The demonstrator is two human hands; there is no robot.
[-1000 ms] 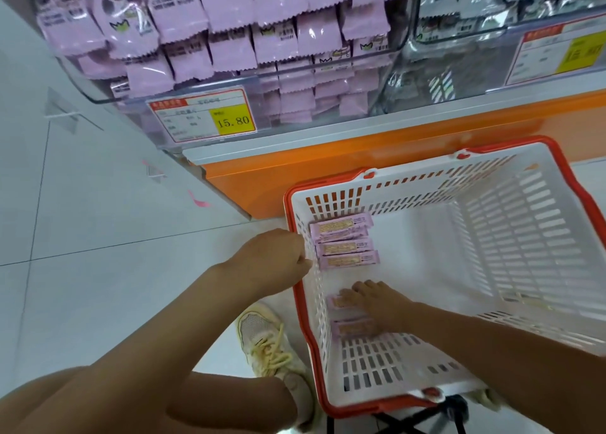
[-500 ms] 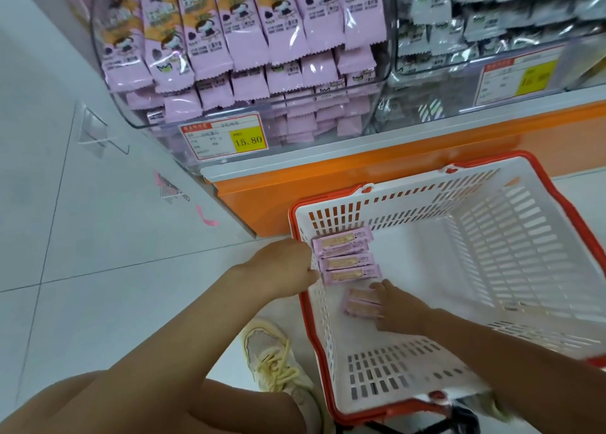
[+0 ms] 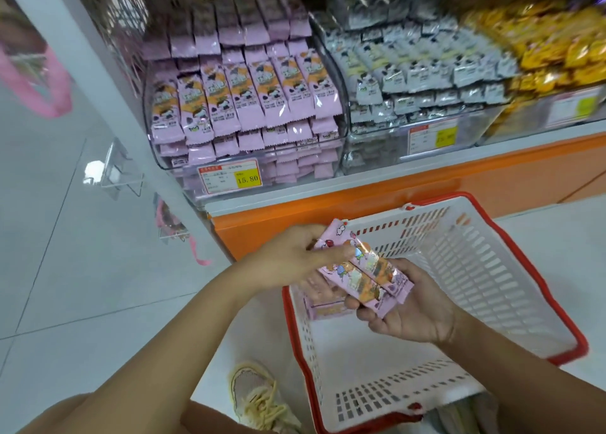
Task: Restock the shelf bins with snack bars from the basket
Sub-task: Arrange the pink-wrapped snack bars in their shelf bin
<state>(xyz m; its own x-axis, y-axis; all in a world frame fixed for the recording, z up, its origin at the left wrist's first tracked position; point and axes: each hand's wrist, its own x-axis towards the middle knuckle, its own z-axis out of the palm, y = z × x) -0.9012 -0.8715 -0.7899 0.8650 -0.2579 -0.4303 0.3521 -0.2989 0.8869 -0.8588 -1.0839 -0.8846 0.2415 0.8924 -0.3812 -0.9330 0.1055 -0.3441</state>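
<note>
Several pink-wrapped snack bars (image 3: 364, 278) sit pinched in left hand (image 3: 288, 259), cupped by right hand (image 3: 414, 314); square them up before binning.

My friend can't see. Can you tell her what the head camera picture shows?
The left hand and right hand hold a bundle of pink snack bars over a white, red-rimmed basket. Behind, a clear shelf bin is full of pink bars.

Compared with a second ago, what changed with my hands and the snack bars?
The left hand and right hand lifted a bundle of snack bars out of the basket and hold it above. The basket stayed put, leftover bars inside.
</note>
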